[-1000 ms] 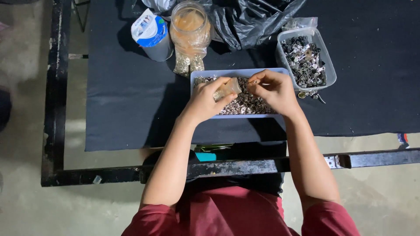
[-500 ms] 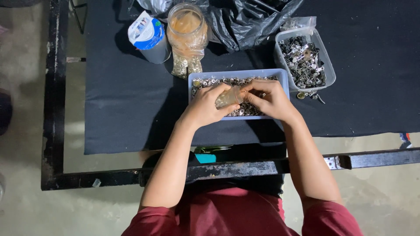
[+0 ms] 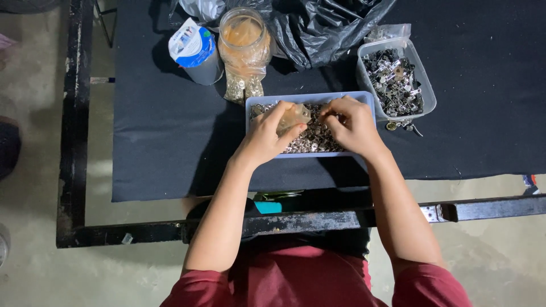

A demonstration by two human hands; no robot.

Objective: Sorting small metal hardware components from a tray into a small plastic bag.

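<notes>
A pale blue rectangular tray (image 3: 253, 103) full of small metal parts (image 3: 316, 140) sits on the black-covered table (image 3: 170, 142). My left hand (image 3: 267, 136) rests over the tray's left half and holds a small clear plastic bag (image 3: 293, 116) between thumb and fingers. My right hand (image 3: 352, 125) lies over the tray's right half, its fingertips curled at the bag's right edge and among the parts. Whether it pinches a part is hidden by the fingers.
A clear tub (image 3: 424, 91) of silvery metal clips stands right of the tray, a few clips spilled beside it. Behind are a glass jar (image 3: 243, 34), a bag of small brassy parts (image 3: 242, 86), a blue-lidded cup (image 3: 196, 51) and black plastic sheeting (image 3: 324, 25). A black metal frame (image 3: 74, 125) edges the table.
Both hands have dropped lower into the tray and come closer together; the bag is still in my left hand, now held flatter over the parts.
</notes>
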